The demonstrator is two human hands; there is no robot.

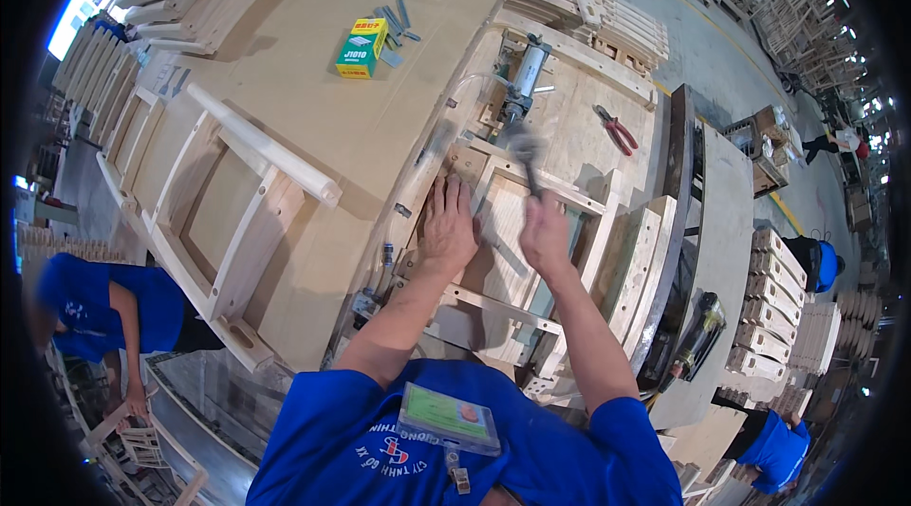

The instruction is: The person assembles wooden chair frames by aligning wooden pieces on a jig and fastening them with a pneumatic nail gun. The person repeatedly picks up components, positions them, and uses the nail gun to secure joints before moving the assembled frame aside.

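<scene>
Hammer [528, 157] blurred — right fingers [543, 207] curled round its handle [534, 186], left fingers [453, 193] flat on wood [466, 162].

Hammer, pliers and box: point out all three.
Hammer [526, 149]: head view, on its motion-blurred head.
Pliers [613, 125]: head view, on the red handles near the pivot.
Box [361, 50]: head view, on the middle of its yellow and green face.

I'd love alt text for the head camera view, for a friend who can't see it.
A person's right hand holds a blurred hammer over a pale wooden frame, while the left hand rests at the frame's left side. Red-handled pliers lie to the right; a green-and-yellow box sits on the tabletop to the left.
</scene>
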